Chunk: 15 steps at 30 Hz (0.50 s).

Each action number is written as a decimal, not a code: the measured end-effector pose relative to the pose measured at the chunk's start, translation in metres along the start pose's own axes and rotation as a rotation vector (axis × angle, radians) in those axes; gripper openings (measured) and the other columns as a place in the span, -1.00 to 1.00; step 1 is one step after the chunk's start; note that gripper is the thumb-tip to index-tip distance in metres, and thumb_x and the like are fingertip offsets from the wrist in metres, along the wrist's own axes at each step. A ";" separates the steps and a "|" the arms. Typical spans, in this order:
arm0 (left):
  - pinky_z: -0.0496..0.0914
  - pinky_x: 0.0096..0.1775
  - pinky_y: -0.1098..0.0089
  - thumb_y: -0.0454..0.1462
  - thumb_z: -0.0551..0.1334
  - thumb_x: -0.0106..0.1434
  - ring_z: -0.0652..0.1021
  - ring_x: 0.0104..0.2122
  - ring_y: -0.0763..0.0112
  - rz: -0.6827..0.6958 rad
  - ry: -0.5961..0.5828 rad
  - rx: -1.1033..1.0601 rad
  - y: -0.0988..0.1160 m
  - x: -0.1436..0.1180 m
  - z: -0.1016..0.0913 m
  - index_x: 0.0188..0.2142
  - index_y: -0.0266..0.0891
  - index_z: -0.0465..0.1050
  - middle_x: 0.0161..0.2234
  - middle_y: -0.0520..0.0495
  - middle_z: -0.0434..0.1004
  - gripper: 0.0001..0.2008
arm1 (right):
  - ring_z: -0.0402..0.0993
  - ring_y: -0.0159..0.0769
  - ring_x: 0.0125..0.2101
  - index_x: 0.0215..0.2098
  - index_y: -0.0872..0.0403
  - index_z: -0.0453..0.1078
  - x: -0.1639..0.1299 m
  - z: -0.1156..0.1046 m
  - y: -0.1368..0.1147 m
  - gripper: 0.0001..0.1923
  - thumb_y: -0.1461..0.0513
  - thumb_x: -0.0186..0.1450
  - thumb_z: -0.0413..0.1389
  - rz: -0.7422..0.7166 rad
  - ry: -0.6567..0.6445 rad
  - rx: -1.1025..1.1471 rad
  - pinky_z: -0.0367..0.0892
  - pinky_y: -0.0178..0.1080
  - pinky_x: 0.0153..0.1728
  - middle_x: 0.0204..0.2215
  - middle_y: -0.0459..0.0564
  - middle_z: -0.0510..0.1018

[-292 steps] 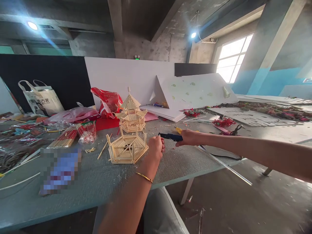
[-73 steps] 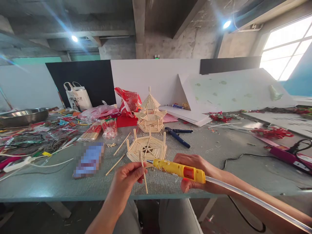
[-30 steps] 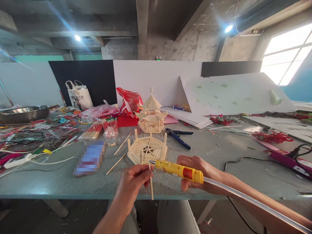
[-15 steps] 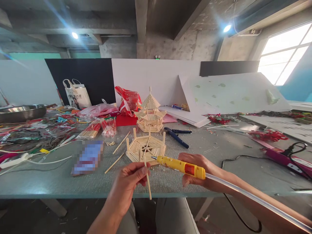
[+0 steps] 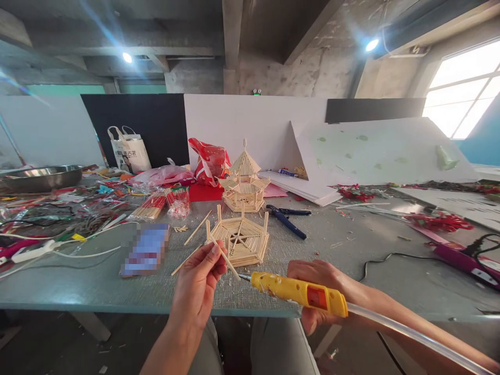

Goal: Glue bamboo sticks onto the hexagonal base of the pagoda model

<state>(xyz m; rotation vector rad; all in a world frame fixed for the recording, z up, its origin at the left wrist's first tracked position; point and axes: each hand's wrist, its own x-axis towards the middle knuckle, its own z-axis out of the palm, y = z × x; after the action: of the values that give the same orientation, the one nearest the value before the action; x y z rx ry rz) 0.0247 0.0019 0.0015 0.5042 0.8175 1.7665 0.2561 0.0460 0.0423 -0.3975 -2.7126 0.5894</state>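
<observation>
Wooden stick [image 5: 225,259] pinched at a tilt in left hand [image 5: 198,284] fingertips, above table [image 5: 78,291] front edge, just before hexagonal stick frame [image 5: 239,240]. Yellow glue gun [image 5: 299,293] gripped in right hand [image 5: 318,286], nozzle near stick's lower end, maybe touching. Blue pliers [image 5: 287,220] lie behind.

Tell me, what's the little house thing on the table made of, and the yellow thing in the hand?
The hexagonal model looks like pale, unpainted wooden sticks laid side by side, like the stick in the left hand. The yellow glue gun in the right hand looks like smooth, slightly glossy plastic with a metal tip.
</observation>
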 end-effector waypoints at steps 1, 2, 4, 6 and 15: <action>0.37 -0.49 0.61 -0.32 0.40 -0.13 0.44 -0.55 0.63 0.004 0.002 -0.001 0.000 0.000 0.000 -0.39 -0.35 0.52 -0.46 -0.03 0.50 -0.75 | 0.10 -0.46 -0.55 -0.46 0.11 0.14 0.000 -0.001 0.000 -0.51 -0.16 0.14 -0.05 -0.001 -0.003 0.005 0.02 -0.37 -0.55 -0.53 -0.10 0.24; 0.37 -0.49 0.61 -0.32 0.40 -0.12 0.44 -0.55 0.63 0.007 0.003 0.000 0.000 0.000 0.000 -0.38 -0.35 0.52 -0.46 -0.03 0.50 -0.75 | 0.10 -0.46 -0.55 -0.46 0.11 0.13 0.000 -0.002 -0.001 -0.53 -0.14 0.15 -0.03 -0.002 -0.003 0.011 0.02 -0.37 -0.55 -0.53 -0.11 0.24; 0.37 -0.49 0.61 -0.31 0.39 -0.11 0.44 -0.55 0.63 0.013 0.007 0.001 0.001 -0.001 0.002 -0.38 -0.35 0.52 -0.47 -0.03 0.49 -0.75 | 0.09 -0.47 -0.56 -0.46 0.10 0.13 0.000 -0.002 0.000 -0.56 -0.11 0.15 0.01 -0.004 0.007 0.016 0.02 -0.37 -0.55 -0.54 -0.12 0.23; 0.37 -0.48 0.61 -0.31 0.39 -0.11 0.44 -0.55 0.63 0.017 0.009 0.002 0.001 -0.001 0.003 -0.38 -0.36 0.52 -0.49 -0.02 0.48 -0.76 | 0.09 -0.47 -0.56 -0.46 0.10 0.13 -0.002 0.000 0.003 -0.56 -0.10 0.14 0.03 -0.007 0.021 0.012 0.01 -0.37 -0.56 -0.54 -0.13 0.23; 0.37 -0.47 0.60 -0.33 0.39 -0.10 0.43 -0.51 0.63 0.022 0.007 -0.030 -0.003 0.000 0.006 -0.39 -0.35 0.52 -0.45 -0.03 0.49 -0.78 | 0.10 -0.49 -0.57 -0.45 0.10 0.14 -0.003 0.000 0.005 -0.63 -0.01 0.14 0.11 0.032 0.022 0.032 0.00 -0.39 -0.56 -0.54 -0.15 0.22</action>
<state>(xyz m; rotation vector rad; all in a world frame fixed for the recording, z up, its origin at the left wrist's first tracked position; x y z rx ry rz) 0.0306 0.0039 0.0036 0.4895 0.7918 1.7992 0.2603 0.0490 0.0397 -0.4373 -2.6774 0.6327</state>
